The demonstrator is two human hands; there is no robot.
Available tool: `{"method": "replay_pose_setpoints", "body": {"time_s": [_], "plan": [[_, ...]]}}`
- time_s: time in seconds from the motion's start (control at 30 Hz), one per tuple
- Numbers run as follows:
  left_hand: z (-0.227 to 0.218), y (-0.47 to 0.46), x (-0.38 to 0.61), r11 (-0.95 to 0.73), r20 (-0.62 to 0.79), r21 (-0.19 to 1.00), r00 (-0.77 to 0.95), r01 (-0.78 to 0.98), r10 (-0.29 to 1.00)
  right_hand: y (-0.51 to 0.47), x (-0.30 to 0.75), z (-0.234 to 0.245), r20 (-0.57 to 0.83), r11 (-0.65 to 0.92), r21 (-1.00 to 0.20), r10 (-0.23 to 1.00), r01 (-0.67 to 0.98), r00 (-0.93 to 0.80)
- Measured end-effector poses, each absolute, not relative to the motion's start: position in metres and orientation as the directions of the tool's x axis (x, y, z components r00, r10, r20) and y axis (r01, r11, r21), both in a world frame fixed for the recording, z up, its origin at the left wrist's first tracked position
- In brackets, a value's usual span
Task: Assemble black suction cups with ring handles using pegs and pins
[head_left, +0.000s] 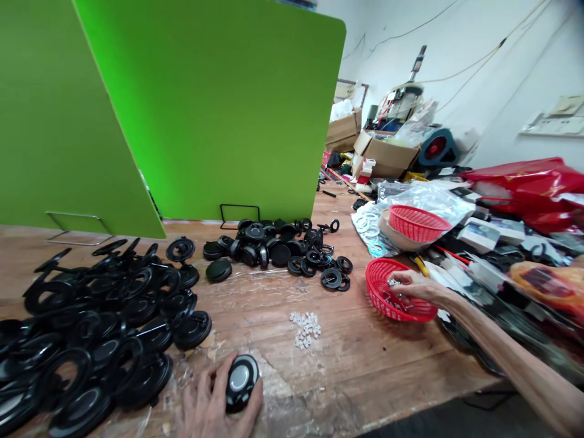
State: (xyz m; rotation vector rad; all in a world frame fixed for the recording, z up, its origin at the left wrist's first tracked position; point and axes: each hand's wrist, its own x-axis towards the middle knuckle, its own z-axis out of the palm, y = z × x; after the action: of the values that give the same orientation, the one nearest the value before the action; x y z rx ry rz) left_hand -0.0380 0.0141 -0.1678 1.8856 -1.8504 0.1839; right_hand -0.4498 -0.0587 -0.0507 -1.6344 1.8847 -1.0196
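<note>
My left hand (216, 398) is closed around a round black plastic base (242, 382) with a pale grey disc on its face, held at the table's front. My right hand (413, 287) reaches into a red plastic basket (378, 292), its fingers bent together on small silvery metal pieces (394, 282). More thin metal pieces lie in the basket below the fingers. Between the hands, a little pile of small white plastic parts (305, 329) lies on the wooden table (274, 310).
Many black ring-and-base assemblies (104, 328) are heaped on the left. Black round caps and rings (278, 246) lie before a green divider panel (219, 109). Another red basket (417, 222), plastic bags and small boxes (479, 235) crowd the right side.
</note>
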Motion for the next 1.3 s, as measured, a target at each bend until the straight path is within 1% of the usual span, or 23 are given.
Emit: {"method": "replay_pose_setpoints", "body": {"time_s": [0.07, 0.13, 0.17, 0.23, 0.3, 0.4, 0.47, 0.5, 0.57, 0.67, 0.77, 0.83, 0.93, 1.0, 1.03, 1.1, 1.2, 1.3], "plan": [[-0.168, 0.014, -0.038, 0.038, 0.424, 0.251, 0.075, -0.967, -0.903, -0.060, -0.456, -0.044, 0.002, 0.060, -0.787, -0.995, -0.614, -0.100], [-0.169, 0.014, -0.038, 0.039, 0.425, 0.250, 0.074, -0.968, -0.902, -0.062, -0.453, -0.037, -0.113, 0.073, -0.835, -0.993, -0.545, 0.039], [-0.169, 0.014, -0.038, 0.042, 0.427, 0.250, 0.071, -0.967, -0.901, -0.062, -0.447, -0.034, -0.143, 0.070, -0.860, -0.984, -0.505, 0.106], [-0.168, 0.014, -0.038, 0.048, 0.433, 0.256, 0.070, -0.966, -0.899, -0.061, -0.429, -0.034, -0.152, 0.041, -0.889, -0.966, -0.457, 0.209], [-0.166, 0.015, -0.038, 0.047, 0.425, 0.263, 0.072, -0.964, -0.902, -0.058, -0.405, -0.043, -0.141, -0.017, -0.862, -0.952, -0.507, 0.272], [-0.161, 0.017, -0.040, 0.032, 0.372, 0.257, 0.068, -0.966, -0.926, -0.052, -0.368, -0.073, -0.126, -0.142, -0.730, -0.934, -0.669, 0.335], [-0.159, 0.018, -0.040, 0.037, 0.352, 0.258, 0.058, -0.966, -0.934, -0.048, -0.348, -0.095, -0.090, -0.199, -0.645, -0.939, -0.738, 0.331], [-0.158, 0.018, -0.040, 0.039, 0.349, 0.259, 0.056, -0.965, -0.935, -0.047, -0.341, -0.103, -0.066, -0.212, -0.622, -0.945, -0.754, 0.321], [-0.157, 0.019, -0.041, 0.040, 0.353, 0.259, 0.056, -0.965, -0.934, -0.044, -0.331, -0.115, -0.020, -0.232, -0.588, -0.954, -0.775, 0.300], [-0.155, 0.020, -0.041, 0.030, 0.355, 0.255, 0.065, -0.966, -0.933, -0.042, -0.328, -0.117, 0.013, -0.271, -0.556, -0.948, -0.786, 0.318], [-0.153, 0.020, -0.042, 0.040, 0.351, 0.262, 0.057, -0.964, -0.935, -0.039, -0.333, -0.112, 0.029, -0.287, -0.567, -0.944, -0.772, 0.330], [-0.152, 0.020, -0.042, 0.054, 0.348, 0.275, 0.047, -0.960, -0.936, -0.036, -0.339, -0.112, 0.039, -0.257, -0.606, -0.955, -0.753, 0.294], [-0.151, 0.020, -0.041, 0.095, 0.346, 0.317, 0.022, -0.944, -0.938, -0.025, -0.347, -0.121, 0.054, -0.148, -0.717, -0.986, -0.681, 0.157], [-0.151, 0.020, -0.039, 0.144, 0.347, 0.359, -0.011, -0.922, -0.938, -0.012, -0.350, -0.131, 0.101, -0.099, -0.762, -0.994, -0.640, 0.034], [-0.152, 0.020, -0.037, 0.170, 0.347, 0.379, -0.031, -0.910, -0.937, -0.003, -0.350, -0.136, 0.132, -0.090, -0.762, -0.991, -0.642, -0.017], [-0.151, 0.022, -0.035, 0.211, 0.336, 0.418, -0.066, -0.884, -0.940, 0.015, -0.349, -0.145, 0.188, -0.091, -0.723, -0.980, -0.685, -0.069], [-0.150, 0.027, -0.033, 0.235, 0.305, 0.495, -0.086, -0.837, -0.949, 0.042, -0.346, -0.157, 0.213, -0.088, -0.653, -0.974, -0.752, -0.071], [-0.146, 0.035, -0.031, 0.221, 0.244, 0.563, -0.096, -0.796, -0.965, 0.060, -0.344, -0.168, 0.265, -0.083, -0.614, -0.958, -0.785, -0.107]]}}
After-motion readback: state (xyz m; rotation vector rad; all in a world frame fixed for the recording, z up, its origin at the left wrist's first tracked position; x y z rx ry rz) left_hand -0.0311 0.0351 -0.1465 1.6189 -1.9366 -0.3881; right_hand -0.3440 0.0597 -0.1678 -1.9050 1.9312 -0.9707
